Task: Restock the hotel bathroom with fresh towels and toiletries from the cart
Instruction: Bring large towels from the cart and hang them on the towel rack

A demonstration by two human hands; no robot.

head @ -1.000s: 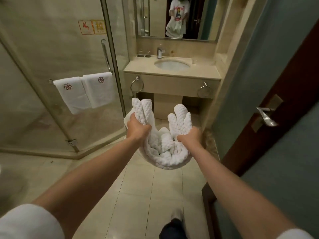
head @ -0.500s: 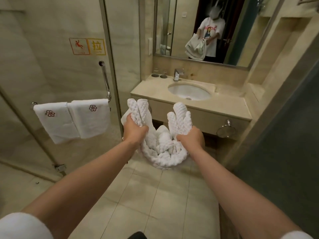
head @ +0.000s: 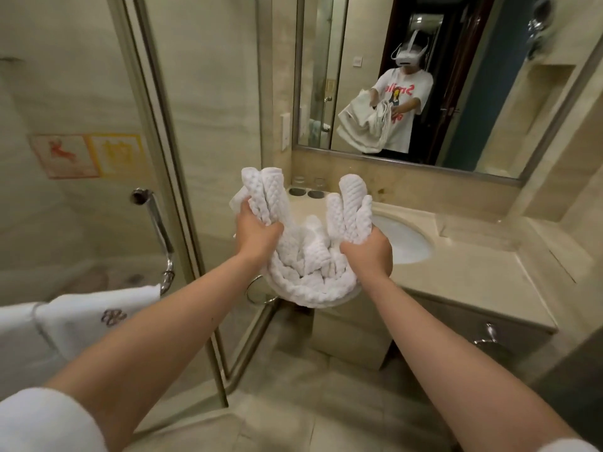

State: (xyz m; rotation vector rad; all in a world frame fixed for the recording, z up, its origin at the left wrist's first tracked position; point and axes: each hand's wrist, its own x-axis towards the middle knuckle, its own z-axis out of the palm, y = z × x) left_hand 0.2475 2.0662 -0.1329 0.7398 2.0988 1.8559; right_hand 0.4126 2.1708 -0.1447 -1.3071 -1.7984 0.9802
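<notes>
A bunched white waffle-textured towel (head: 306, 275) hangs in a sagging loop between my two hands, held out in front of the vanity. My left hand (head: 256, 238) grips one gathered end, whose folds stick up above my fist. My right hand (head: 368, 256) grips the other gathered end the same way. The towel hangs over the front left corner of the beige vanity counter (head: 473, 272) and hides part of the oval sink (head: 408, 243).
The glass shower door (head: 98, 207) with a chrome handle (head: 156, 223) is at left; two white embroidered towels (head: 81, 321) hang on its bar. Chrome towel rings (head: 257, 290) hang on the vanity front. Two glasses (head: 306, 184) stand at the counter's back left. The mirror (head: 408, 76) reflects a person.
I have walked closer to the vanity; the sink and mirror loom larger. Both hands keep the same grip on the towel, now raised over the counter's front corner.
</notes>
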